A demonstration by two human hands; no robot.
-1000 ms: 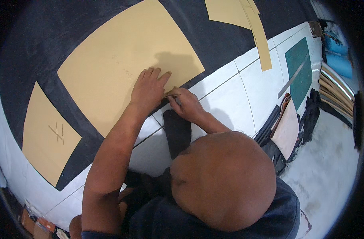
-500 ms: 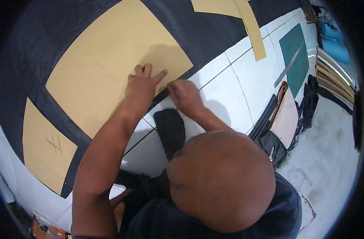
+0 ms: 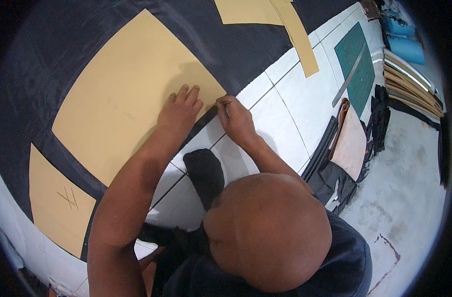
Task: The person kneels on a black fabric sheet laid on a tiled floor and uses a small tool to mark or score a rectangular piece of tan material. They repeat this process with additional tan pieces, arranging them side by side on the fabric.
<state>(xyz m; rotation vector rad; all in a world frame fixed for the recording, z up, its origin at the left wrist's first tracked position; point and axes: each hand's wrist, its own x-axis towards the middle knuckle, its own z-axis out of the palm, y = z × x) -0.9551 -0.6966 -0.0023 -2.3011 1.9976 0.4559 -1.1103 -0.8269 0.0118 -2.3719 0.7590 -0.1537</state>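
Note:
A large tan card pattern piece point(image 3: 117, 89) with curved sides lies on black cloth point(image 3: 231, 54) spread over white tiles. My left hand point(image 3: 180, 110) lies flat on the card near its right corner, fingers stretched out and close together. At that corner, along the cloth's edge, my right hand point(image 3: 237, 119) is closed in a pinch. Whatever it holds is too small and hidden to make out. A smaller tan card piece point(image 3: 57, 203) with pencil strokes lies on the cloth at the lower left.
More tan card pieces point(image 3: 300, 47) lie at the top, one strip reaching over the tiles point(image 3: 285, 106). On the right are a green cutting mat point(image 3: 359, 74) with a metal ruler point(image 3: 348, 76), folded pinkish material point(image 3: 347, 141) and stacked rolls point(image 3: 414, 86). A black rounded shape point(image 3: 205, 173) rests near my arms.
My right hand has moved along the card's edge up to its right corner. My left hand's fingers have drawn closer together, and it sits nearer that corner. The whole view has shifted slightly.

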